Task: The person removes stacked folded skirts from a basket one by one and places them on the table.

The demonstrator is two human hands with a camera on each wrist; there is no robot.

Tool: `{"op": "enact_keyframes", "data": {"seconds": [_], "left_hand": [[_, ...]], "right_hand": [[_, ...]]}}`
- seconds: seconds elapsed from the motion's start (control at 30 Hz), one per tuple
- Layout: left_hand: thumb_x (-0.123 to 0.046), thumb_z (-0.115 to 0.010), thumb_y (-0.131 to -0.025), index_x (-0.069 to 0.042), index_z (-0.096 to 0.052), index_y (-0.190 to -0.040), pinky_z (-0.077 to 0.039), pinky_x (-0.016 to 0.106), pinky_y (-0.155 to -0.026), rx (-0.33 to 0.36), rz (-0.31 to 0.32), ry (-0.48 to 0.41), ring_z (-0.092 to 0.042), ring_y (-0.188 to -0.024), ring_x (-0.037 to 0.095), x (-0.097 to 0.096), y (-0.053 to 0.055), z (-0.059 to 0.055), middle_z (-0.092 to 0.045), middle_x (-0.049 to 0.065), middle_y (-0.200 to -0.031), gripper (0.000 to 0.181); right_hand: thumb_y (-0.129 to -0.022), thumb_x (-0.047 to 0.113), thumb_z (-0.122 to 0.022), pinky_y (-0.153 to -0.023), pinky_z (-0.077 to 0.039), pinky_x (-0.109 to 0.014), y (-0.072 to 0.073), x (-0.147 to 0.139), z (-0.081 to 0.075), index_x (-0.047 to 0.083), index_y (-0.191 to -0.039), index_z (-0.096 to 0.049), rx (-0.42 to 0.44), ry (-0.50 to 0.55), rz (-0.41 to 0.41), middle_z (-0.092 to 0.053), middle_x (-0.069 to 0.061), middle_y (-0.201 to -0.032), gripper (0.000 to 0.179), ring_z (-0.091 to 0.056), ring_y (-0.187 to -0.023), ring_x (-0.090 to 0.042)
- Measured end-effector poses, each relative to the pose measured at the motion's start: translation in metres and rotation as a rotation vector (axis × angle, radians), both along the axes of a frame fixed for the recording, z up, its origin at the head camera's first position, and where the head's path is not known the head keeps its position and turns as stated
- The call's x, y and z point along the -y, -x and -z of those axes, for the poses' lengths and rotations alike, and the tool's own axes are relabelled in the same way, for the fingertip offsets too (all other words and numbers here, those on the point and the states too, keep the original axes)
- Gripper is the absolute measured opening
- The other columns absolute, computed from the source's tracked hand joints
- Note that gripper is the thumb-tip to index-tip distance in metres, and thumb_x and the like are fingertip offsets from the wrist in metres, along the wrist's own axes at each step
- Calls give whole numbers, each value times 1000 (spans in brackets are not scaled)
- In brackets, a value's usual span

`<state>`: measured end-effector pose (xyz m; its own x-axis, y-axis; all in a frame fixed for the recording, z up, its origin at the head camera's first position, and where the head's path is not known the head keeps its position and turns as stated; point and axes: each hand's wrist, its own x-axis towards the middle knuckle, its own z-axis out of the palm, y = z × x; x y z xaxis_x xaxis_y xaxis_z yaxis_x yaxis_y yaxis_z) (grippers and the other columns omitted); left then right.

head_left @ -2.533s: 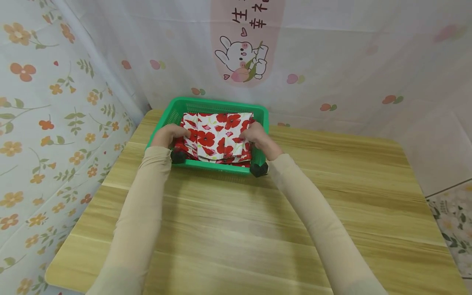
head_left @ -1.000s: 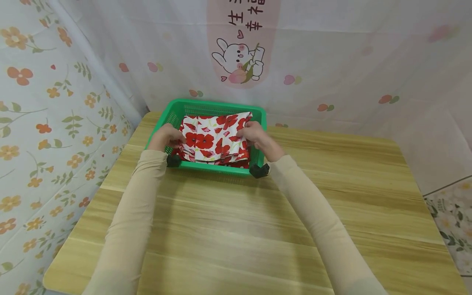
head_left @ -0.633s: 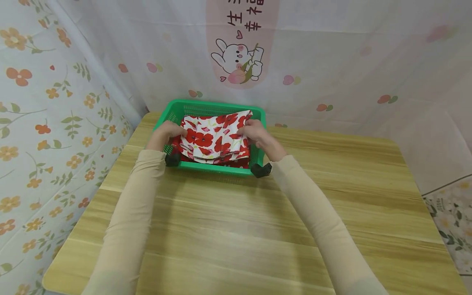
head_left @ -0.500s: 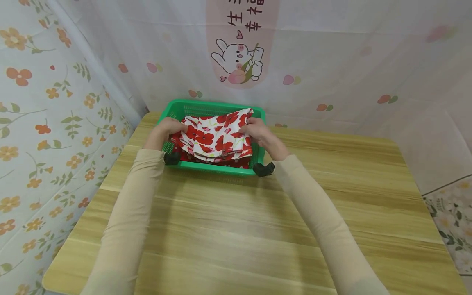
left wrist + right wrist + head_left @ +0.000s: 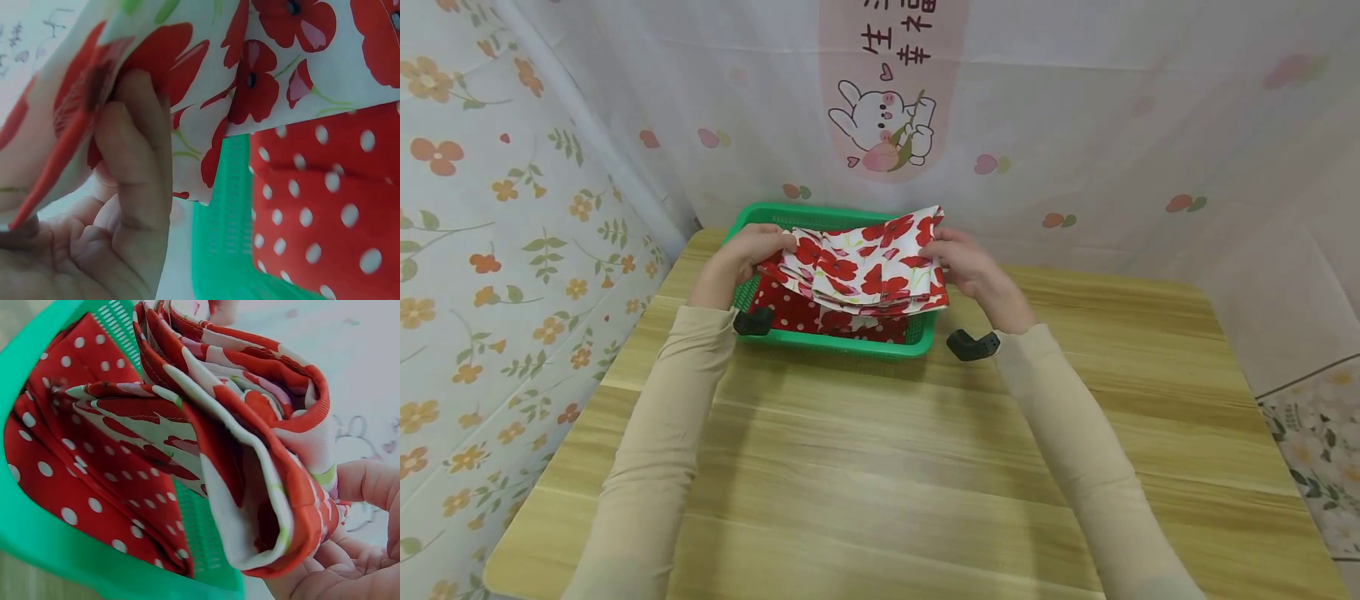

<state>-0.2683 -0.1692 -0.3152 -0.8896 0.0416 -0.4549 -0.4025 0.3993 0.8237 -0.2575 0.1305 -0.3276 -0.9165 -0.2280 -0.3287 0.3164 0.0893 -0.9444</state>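
A folded white cloth with red poppies [image 5: 872, 262] is held between both hands, raised over a green basket [image 5: 842, 343]. At its left end my left hand [image 5: 741, 254] pinches the fabric, fingers beneath the folds in the left wrist view. My right hand [image 5: 973, 262] grips the opposite end, thumb on top, past the basket's right side. Several stacked layers show edge-on in the right wrist view, where one flap of the poppy cloth [image 5: 150, 434] hangs toward the basket. A folded red cloth with white dots [image 5: 81, 475] lies inside the basket.
The basket stands at the back left of a wooden table [image 5: 865, 458], close to a white hanging curtain [image 5: 1037, 125] with a rabbit print. Another flowered curtain [image 5: 497, 333] runs along the left side. Black wrist mounts [image 5: 972, 344] stick out under both hands.
Both hands have lifted the poppy cloth up from inside the basket and shifted it right, the right hand moving furthest. More of the red dotted cloth underneath now shows.
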Motion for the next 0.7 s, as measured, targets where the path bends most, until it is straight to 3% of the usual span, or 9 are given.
{"op": "enact_keyframes", "data": {"seconds": [0.17, 0.4, 0.7], "left_hand": [[-23, -56, -89, -11, -48, -93, -55, 34, -75, -37, 17, -35, -61, -75, 13, -14, -4, -11, -56, 8, -102, 16], [-23, -56, -89, -12, -48, -92, -55, 27, -66, -79, 32, -115, -60, -80, 15, -36, -10, -26, -55, 7, -102, 14], [-19, -56, -90, -12, -50, -93, -54, 32, -74, -106, 62, -225, -59, -91, 20, -70, -22, -39, -55, 9, -109, 10]], "right_hand": [[-93, 9, -51, -76, -53, -28, -8, -19, -11, 4, -133, -41, -28, 43, 3, -51, -10, -121, 41, -57, -96, -18], [-95, 9, -50, -73, -53, -24, -21, -47, -25, 4, -133, -39, -83, 109, 0, -51, -7, -116, 40, -59, -93, -15], [-93, 10, -54, -72, -53, -22, -44, -85, -41, 7, -119, -45, -131, 162, 57, -56, -3, -108, 28, -61, -89, -12]]}}
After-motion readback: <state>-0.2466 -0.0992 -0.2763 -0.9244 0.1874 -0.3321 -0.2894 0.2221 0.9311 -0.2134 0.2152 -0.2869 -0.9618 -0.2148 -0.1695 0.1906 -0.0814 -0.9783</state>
